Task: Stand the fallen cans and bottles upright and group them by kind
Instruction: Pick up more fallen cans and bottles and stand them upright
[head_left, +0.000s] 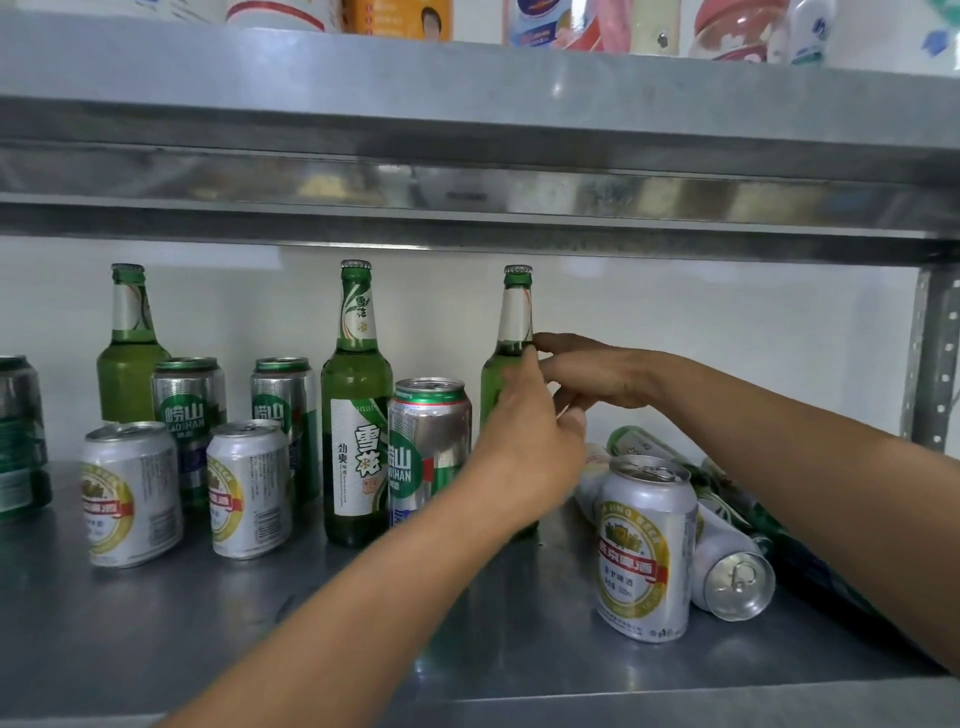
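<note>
Green bottle (514, 322) held upright on the steel shelf (260, 623), both hands on it.

The body is gripped by the left hand (524, 447); straight fingers of the right hand (602, 374) are laid on the shoulder at 2 o'clock, the hands nearly touching. The long axis is set vertical, cap at 12. At 9 o'clock a tall can (426, 441) is stood just beside, then a labelled bottle (356, 405). At 4 o'clock an upright white can (644, 545) is noted, with a fallen can (727, 577) and fallen green bottles (644, 447) behind it.

Both hands on an upright green bottle (511, 332), mid-shelf (311, 623).
Left hand (530, 447) grips its body; right hand (602, 376) touches, perhaps pinches, the neck.
</note>
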